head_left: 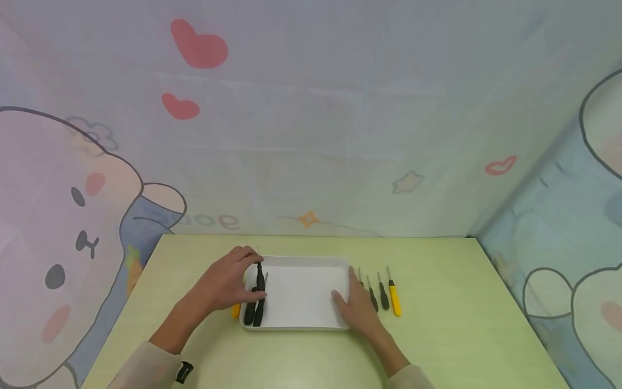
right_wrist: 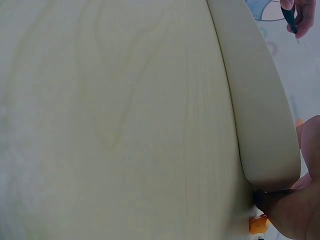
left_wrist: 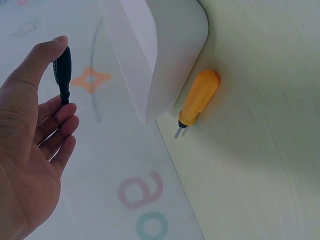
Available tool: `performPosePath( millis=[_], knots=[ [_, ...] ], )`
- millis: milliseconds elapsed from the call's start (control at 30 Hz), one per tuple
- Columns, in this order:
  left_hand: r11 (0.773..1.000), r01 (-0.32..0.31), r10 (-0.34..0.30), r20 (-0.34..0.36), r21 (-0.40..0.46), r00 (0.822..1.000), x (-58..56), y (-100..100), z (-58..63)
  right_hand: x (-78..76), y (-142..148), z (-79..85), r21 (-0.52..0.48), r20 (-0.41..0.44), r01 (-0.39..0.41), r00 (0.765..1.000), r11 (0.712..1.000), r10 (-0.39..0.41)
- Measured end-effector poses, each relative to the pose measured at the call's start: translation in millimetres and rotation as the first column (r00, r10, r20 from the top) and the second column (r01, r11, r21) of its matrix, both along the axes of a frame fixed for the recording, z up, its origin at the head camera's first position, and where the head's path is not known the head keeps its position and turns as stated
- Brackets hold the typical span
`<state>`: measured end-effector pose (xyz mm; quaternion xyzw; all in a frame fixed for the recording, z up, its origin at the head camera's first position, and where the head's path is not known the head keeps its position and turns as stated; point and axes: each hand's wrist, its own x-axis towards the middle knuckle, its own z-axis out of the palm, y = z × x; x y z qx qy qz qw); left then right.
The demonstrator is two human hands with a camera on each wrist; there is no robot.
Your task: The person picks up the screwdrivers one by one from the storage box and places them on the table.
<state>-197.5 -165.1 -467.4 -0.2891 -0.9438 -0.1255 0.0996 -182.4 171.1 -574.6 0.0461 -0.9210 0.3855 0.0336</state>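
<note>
Over the left end of the white tray (head_left: 303, 297), a black screwdriver (left_wrist: 63, 71) is pinched by the left hand (head_left: 230, 279); right rim gripped by the right hand (head_left: 357, 307).

A pale yellow-green, wood-grained desk (head_left: 447, 302) stands before a creased grey fabric backdrop (head_left: 311, 146), printed above the desk's far edge with red hearts (head_left: 200, 49) and, beyond its left edge, a large pale cartoon animal (head_left: 44, 216).
</note>
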Motion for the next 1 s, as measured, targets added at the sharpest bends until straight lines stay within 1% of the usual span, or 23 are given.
performPosePath(
  millis=[133,300,567,733,800,1000],
  knots=[
    [1.000,-0.004,0.004,-0.008,0.003,1.000,0.6,-3,1.6,-0.1,0,-1.5,0.000,-0.002,-0.002,1.000,1.000,0.002],
    [1.000,-0.009,0.009,0.002,0.005,1.000,0.5,-8,1.9,-0.6,0,-2.1,0.008,0.012,-0.009,1.000,1.000,0.009],
    [1.000,-0.013,0.013,0.014,-0.010,1.000,-0.7,-14,3.1,-0.7,0,-0.4,0.010,0.056,0.006,0.998,1.000,-0.006],
    [1.000,-0.015,0.015,0.010,-0.009,1.000,-0.8,-16,4.8,-1.0,0,1.1,0.008,0.049,0.005,0.999,1.000,-0.005],
    [1.000,-0.019,0.019,0.012,-0.002,1.000,-0.8,-17,4.5,-1.2,0,1.5,0.009,0.041,0.004,0.999,1.000,-0.004],
    [1.000,-0.027,0.027,0.022,-0.002,0.999,-0.4,-20,2.9,-0.3,0,1.7,0.024,0.050,0.009,0.999,1.000,-0.010]
  ],
)
